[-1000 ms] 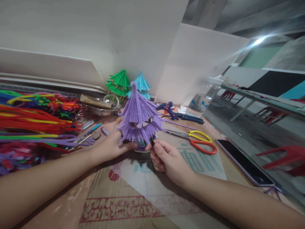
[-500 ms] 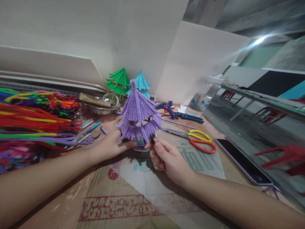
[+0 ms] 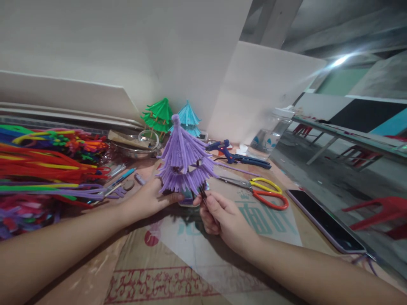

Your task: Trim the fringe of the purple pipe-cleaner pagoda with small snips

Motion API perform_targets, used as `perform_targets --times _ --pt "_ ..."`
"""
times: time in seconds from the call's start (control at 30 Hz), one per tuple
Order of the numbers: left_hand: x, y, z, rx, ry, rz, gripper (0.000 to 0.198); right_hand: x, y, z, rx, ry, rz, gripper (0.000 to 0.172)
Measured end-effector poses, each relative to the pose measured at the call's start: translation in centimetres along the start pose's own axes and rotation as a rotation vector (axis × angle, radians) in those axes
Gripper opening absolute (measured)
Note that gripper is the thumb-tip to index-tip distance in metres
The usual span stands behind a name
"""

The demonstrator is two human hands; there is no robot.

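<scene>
A purple two-tiered pavilion [image 3: 184, 154] made of pipe cleaners stands upright in front of me. My left hand [image 3: 155, 197] is closed round its lower left side, thumb against the base and the other fingers mostly hidden behind. With thumb and forefinger, my right hand [image 3: 221, 216] pinches thin black tweezers [image 3: 203, 195], whose tips reach the lower right side below the bottom eave. What the tips touch there is too small to make out. Under the eaves a bluish base [image 3: 187, 200] shows in part.
Behind stand a green pavilion [image 3: 158, 115] and a blue one [image 3: 188, 116]. To the right lie a glue gun [image 3: 224, 150], pliers [image 3: 252, 161], scissors [image 3: 267, 192] and a phone [image 3: 324, 220]. Pipe cleaners [image 3: 47, 163] are heaped at left near a metal bowl [image 3: 135, 148].
The whole view has tipped slightly, so things sit a little lower. Both hands keep their hold; the right hand and tweezers have barely shifted.
</scene>
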State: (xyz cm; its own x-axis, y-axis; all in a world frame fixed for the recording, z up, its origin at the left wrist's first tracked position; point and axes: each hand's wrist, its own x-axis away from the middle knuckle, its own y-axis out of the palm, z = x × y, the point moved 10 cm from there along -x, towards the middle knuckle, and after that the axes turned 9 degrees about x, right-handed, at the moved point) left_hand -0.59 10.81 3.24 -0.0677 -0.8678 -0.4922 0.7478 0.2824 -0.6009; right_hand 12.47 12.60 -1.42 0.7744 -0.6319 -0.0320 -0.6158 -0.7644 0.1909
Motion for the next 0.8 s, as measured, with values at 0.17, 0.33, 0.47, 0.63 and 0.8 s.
perform_targets --times 0.17,0.33,0.47,0.63,0.8 --pt "0.02 -0.09 0.19 -0.029 0.012 -0.008 0.055 0.00 0.02 -0.22 -0.002 -0.001 0.011 0.048" --pt "-0.07 -0.15 0.38 -0.040 0.025 -0.005 0.054 -0.12 0.22 -0.22 0.004 0.000 -0.007 0.046" --pt "-0.09 -0.15 0.42 -0.022 0.028 0.001 0.054 -0.19 0.16 -0.21 0.000 -0.003 -0.001 0.046" --pt "-0.04 -0.10 0.06 -0.054 -0.002 -0.005 0.053 -0.20 0.17 -0.08 -0.020 0.006 -0.008 0.045" --pt "-0.07 -0.30 0.23 -0.045 0.010 0.008 0.053 -0.16 0.10 0.02 -0.020 0.015 -0.002 0.046"
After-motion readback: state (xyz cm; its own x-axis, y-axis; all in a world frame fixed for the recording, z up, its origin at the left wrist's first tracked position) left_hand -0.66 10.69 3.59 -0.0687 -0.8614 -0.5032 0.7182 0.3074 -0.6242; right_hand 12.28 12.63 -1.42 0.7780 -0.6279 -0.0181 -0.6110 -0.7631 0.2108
